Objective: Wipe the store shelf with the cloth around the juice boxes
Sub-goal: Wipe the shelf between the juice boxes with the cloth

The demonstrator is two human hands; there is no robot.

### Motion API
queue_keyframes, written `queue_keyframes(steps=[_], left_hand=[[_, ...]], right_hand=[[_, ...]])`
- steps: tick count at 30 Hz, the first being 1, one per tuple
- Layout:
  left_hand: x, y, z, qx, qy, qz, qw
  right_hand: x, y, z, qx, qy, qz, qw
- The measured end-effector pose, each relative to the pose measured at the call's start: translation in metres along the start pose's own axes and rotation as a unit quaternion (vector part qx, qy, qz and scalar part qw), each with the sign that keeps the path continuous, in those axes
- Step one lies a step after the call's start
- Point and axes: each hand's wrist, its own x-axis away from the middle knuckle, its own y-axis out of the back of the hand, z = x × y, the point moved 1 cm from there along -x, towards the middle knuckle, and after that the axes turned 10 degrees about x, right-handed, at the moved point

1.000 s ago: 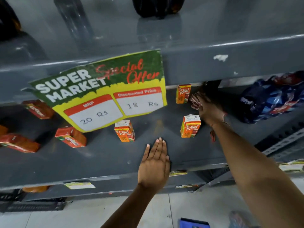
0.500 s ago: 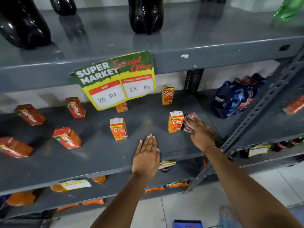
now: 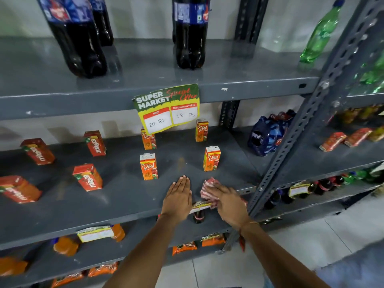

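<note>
The grey metal shelf (image 3: 124, 198) holds several small orange juice boxes. The nearest ones stand upright at the front left (image 3: 148, 166) and front right (image 3: 211, 159), with two more (image 3: 201, 130) behind them. My right hand (image 3: 227, 201) presses a red-and-white checked cloth (image 3: 207, 189) flat on the shelf near its front edge, just in front of the front right box. My left hand (image 3: 178, 199) rests flat beside it, fingers together, palm down on the shelf, holding nothing.
Red juice cartons (image 3: 89, 177) lie tilted across the left part of the shelf. A price sign (image 3: 167, 108) hangs from the shelf above, where dark soda bottles (image 3: 190, 32) stand. A blue bottle pack (image 3: 267, 135) sits at the right by the slotted upright post (image 3: 291, 142).
My right hand has drawn the cloth from the back of the shelf forward past the front right juice box to the front edge. My left hand stayed flat. The view pulled back and up.
</note>
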Motion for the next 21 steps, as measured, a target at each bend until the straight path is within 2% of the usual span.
queue_keyframes(steps=[4,7,12,18,21], left_hand=[[0.009,0.009,0.014,0.005,-0.002,-0.005,1.0],[0.026,0.017,0.034,-0.002,0.013,-0.054,0.998],[0.05,0.032,0.066,-0.029,0.043,-0.079,0.996],[0.055,0.037,0.085,-0.053,0.047,-0.083,0.994],[0.052,0.036,0.086,-0.074,0.049,-0.077,0.993]], right_hand=[[0.01,0.022,0.009,-0.09,0.121,0.149,0.977],[0.006,0.037,0.018,-0.143,0.132,0.172,0.966],[-0.019,0.043,0.047,-0.286,0.098,0.094,0.948],[-0.082,0.019,0.083,-0.286,0.037,-0.074,0.955],[-0.122,0.018,0.098,-0.268,-0.012,-0.108,0.957]])
